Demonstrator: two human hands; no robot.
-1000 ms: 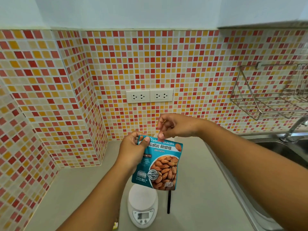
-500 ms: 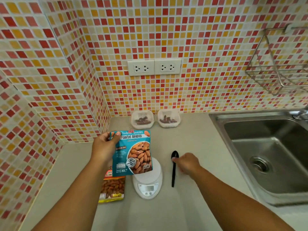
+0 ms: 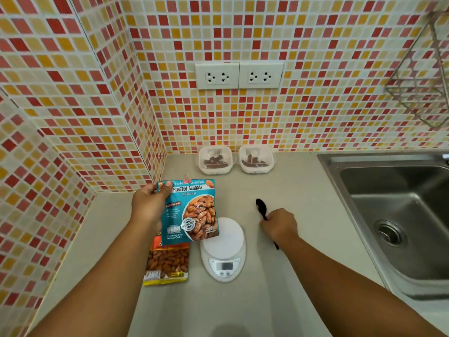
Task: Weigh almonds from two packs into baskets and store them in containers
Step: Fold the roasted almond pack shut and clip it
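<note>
My left hand [image 3: 149, 203] holds a blue "Roasted Almonds" pack [image 3: 192, 212] upright above the counter, with a binder clip on its top edge. Beneath it an orange almond pack [image 3: 167, 266] lies flat on the counter. To the right of that pack stands a white digital scale [image 3: 223, 249] with a bare platform. My right hand [image 3: 279, 224] is closed over the handle of a black spoon [image 3: 262, 207] that lies on the counter right of the scale. Two clear containers [image 3: 215, 160] [image 3: 255, 159] with almonds in white baskets sit against the back wall.
A steel sink [image 3: 393, 215] fills the right side of the counter. A wire rack [image 3: 420, 76] hangs on the tiled wall above it. Two wall sockets [image 3: 239, 75] sit above the containers. Tiled walls close the left corner.
My right hand left the top of the blue pack, dropped to the counter and closed on the black spoon. The view tilted down, bringing the containers, orange pack and sink into sight.
</note>
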